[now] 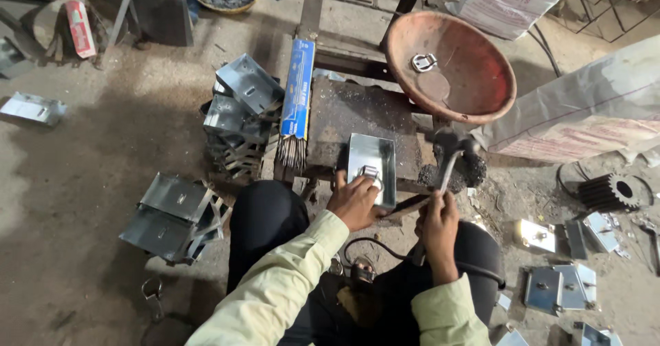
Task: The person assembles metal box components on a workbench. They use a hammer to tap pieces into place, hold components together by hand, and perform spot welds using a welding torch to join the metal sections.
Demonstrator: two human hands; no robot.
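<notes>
Far left on the floor there's a stack of bent metal trays (pixel 175 215), another pile (pixel 240 112) further back. On the bench (pixel 344 115) sits a shiny metal tray (pixel 371 167); the left hand (pixel 354 201) presses down on its near end, fingers over a small ring fitting (pixel 370 173). The right hand (pixel 438 225) is wrapped around a hammer (pixel 450 153), head raised just right of the tray. Rusty bowl (pixel 450 67) behind.

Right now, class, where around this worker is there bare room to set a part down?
Bare ground lies left of the stacked grey metal boxes, toward the lone flat metal piece. Crowded: the small dark work block under the left hand, and the floor beside the right hand.
</notes>
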